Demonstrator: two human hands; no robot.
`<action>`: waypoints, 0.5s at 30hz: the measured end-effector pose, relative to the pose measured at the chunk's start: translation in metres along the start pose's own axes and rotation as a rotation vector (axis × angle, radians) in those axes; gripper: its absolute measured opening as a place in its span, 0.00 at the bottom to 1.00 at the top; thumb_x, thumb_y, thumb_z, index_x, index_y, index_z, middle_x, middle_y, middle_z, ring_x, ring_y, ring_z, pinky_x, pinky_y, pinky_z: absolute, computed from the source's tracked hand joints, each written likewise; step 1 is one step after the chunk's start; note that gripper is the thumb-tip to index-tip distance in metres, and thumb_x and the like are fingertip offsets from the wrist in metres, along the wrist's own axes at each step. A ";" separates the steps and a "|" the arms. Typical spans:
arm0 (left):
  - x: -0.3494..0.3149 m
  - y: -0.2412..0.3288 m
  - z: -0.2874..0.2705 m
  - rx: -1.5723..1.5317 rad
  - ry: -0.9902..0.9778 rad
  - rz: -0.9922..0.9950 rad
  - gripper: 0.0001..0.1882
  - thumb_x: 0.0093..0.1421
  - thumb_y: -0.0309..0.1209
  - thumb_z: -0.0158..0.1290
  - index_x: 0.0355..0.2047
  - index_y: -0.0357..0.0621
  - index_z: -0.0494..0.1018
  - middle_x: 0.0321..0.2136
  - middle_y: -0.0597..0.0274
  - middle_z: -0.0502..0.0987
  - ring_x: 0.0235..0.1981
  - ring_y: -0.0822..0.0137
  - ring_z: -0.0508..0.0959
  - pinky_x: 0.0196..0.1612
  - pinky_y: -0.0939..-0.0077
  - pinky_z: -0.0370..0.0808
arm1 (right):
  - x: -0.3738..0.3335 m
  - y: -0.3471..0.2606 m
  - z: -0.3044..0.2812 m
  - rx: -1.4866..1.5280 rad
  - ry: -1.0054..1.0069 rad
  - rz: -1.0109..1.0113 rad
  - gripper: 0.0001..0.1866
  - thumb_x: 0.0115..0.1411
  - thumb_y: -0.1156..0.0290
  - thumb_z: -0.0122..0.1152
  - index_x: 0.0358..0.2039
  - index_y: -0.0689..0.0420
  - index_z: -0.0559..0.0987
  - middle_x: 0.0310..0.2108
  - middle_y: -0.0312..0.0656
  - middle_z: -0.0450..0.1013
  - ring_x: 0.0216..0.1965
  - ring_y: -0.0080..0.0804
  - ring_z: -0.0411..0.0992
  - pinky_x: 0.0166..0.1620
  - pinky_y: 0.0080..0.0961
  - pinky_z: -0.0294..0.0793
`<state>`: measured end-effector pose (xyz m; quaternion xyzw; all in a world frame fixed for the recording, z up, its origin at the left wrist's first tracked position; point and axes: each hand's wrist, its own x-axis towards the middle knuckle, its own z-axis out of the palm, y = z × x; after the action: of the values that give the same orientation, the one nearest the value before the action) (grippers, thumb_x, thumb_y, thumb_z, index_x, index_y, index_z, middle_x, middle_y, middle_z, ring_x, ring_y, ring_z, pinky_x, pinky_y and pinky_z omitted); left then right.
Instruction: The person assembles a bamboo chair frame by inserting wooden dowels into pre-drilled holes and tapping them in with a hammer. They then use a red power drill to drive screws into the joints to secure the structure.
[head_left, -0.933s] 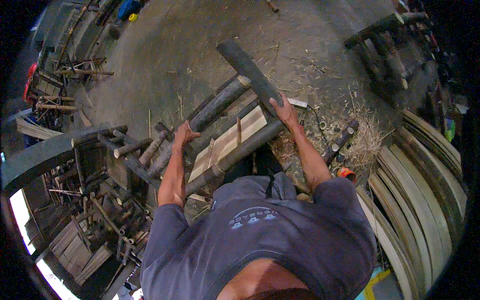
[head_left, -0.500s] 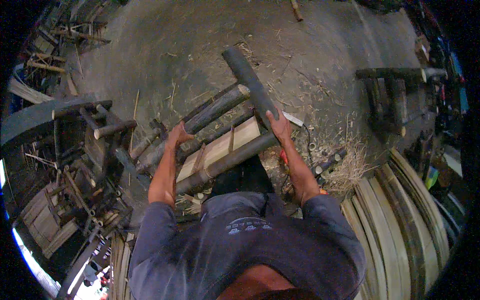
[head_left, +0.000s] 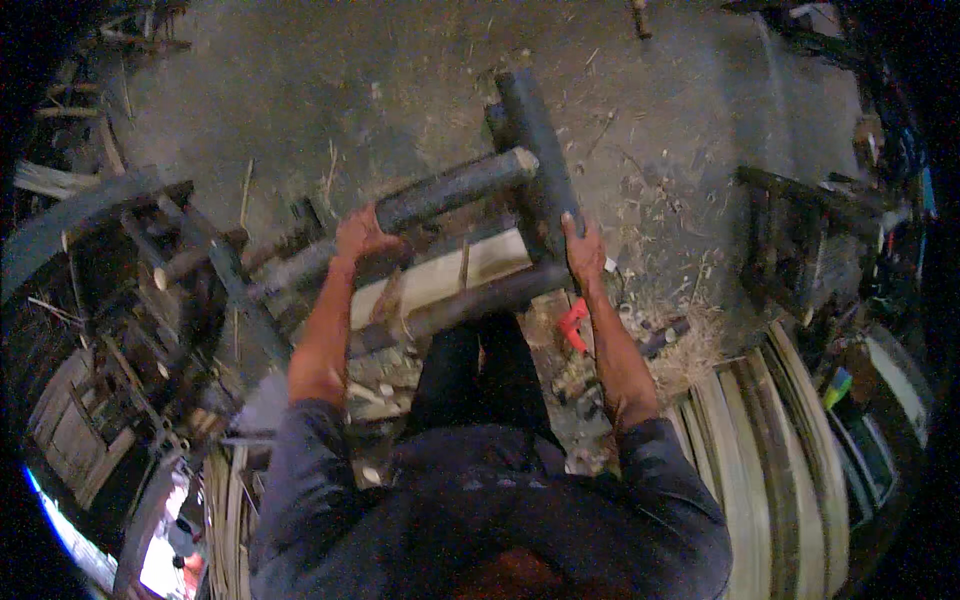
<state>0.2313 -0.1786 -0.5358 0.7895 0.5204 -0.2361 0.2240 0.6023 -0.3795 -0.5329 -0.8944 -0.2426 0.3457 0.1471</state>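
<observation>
Two hands (head_left: 367,234) grip a blurred log frame (head_left: 455,191), its underside hidden.

Dark grey, round wooden pole (head_left: 455,190), bark-rough and matt, its sawn end pale; pale, flat wooden panel (head_left: 495,253), smoother-looking; dark grey cloth shirt (head_left: 400,525), matt; grey-brown floor (head_left: 400,100), dull.

"What is filling twelve o'clock?"
"Grey-brown floor (head_left: 400,90) is stretching there, and shavings (head_left: 702,350) are lying toward half past three."
"Any furniture?"
"A log frame (head_left: 224,268) is standing at nine o'clock; a dark frame (head_left: 775,182) is standing in shadow near half past two."
"Light?"
"White glare (head_left: 162,568) is showing between seven and eight o'clock. Pale planks (head_left: 742,440) are lying at four."
</observation>
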 end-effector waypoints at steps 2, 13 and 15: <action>-0.023 0.007 -0.020 -0.005 -0.162 -0.013 0.47 0.38 0.58 0.61 0.54 0.44 0.62 0.46 0.46 0.72 0.43 0.49 0.75 0.45 0.55 0.72 | -0.024 -0.005 -0.013 0.007 -0.082 0.020 0.36 0.56 0.40 0.49 0.54 0.57 0.69 0.49 0.56 0.69 0.51 0.51 0.67 0.52 0.38 0.64; -0.007 0.011 -0.017 0.014 -0.050 0.125 0.37 0.41 0.54 0.61 0.49 0.53 0.64 0.48 0.56 0.71 0.47 0.54 0.73 0.42 0.60 0.74 | -0.010 -0.017 -0.016 -0.017 0.001 -0.017 0.34 0.58 0.43 0.48 0.54 0.59 0.69 0.42 0.59 0.72 0.47 0.54 0.70 0.50 0.40 0.66; -0.007 0.014 -0.021 0.018 -0.085 0.116 0.38 0.41 0.53 0.62 0.50 0.53 0.64 0.49 0.56 0.71 0.47 0.54 0.73 0.43 0.60 0.74 | -0.008 -0.015 -0.017 -0.082 -0.013 0.016 0.34 0.58 0.43 0.48 0.54 0.58 0.69 0.43 0.58 0.72 0.47 0.54 0.70 0.51 0.40 0.65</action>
<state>0.2449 -0.1759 -0.5131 0.8096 0.4616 -0.2605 0.2522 0.6036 -0.3724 -0.5100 -0.8994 -0.2501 0.3425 0.1061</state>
